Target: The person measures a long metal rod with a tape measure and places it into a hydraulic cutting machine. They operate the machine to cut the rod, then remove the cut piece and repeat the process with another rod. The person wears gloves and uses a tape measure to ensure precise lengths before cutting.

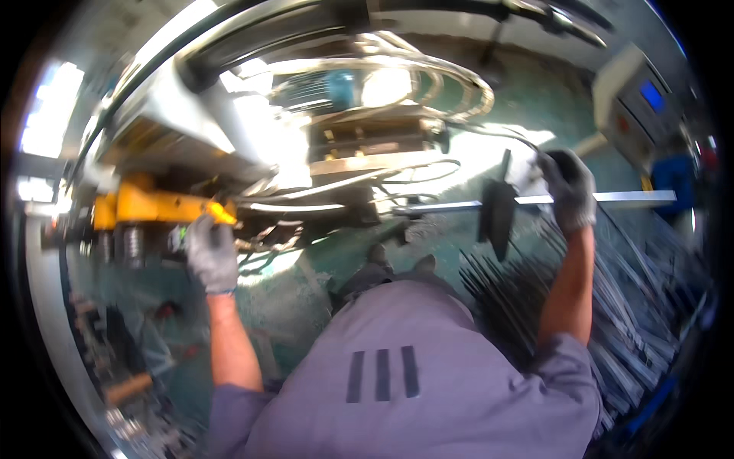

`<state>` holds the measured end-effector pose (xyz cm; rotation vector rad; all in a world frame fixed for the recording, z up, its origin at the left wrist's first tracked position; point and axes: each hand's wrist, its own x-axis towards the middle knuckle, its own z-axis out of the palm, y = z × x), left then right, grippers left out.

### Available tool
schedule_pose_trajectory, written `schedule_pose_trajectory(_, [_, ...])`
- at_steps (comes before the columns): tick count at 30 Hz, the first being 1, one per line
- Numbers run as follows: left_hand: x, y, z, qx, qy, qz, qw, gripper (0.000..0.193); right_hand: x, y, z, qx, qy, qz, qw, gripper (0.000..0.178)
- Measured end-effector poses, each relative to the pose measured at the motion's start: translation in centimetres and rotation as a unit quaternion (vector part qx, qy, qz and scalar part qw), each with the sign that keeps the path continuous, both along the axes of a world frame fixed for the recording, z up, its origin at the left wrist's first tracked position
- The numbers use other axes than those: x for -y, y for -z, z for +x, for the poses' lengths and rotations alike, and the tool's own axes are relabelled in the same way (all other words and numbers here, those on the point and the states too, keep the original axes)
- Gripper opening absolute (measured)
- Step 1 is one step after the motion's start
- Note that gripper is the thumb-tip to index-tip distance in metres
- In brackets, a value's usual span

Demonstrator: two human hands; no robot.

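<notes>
The left hand point(212, 256), in a grey glove, is at the right end of a yellow machine part point(157, 206) on the left side; its fingertips meet or overlap that end, and blur makes it impossible to tell whether they grip it. A dark coil spring point(133, 246) hangs below the yellow part. The right hand point(572, 199), also gloved, is raised on the right, overlapping a long, pale metal bar point(634, 196) that runs roughly level from mid-scene to the far right. Its fingers look bent, but I cannot tell whether they clasp the bar. Just left of this hand, a dark plate point(498, 218) stands across the bar's line. Nearer on the right lies a heap of thin metal rods point(612, 329); farther right stands a control box point(623, 84) with a blue screen point(651, 95).
</notes>
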<state>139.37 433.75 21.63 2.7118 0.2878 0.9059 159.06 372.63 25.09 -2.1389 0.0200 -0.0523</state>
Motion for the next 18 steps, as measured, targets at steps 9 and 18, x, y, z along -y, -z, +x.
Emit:
schedule_pose_trajectory(9, [-11.5, -1.7, -7.4, -0.022, -0.175, 0.026, 0.984, 0.035, -7.7, -5.2, -2.0, 0.146, -0.033, 0.001, 0.989, 0.025])
schedule_pose_trajectory(18, [-18.6, -0.8, -4.9, -0.141, 0.003, 0.095, 0.985, 0.059, -26.0, -3.8, -13.3, 0.092, -0.061, 0.11, 0.988, 0.032])
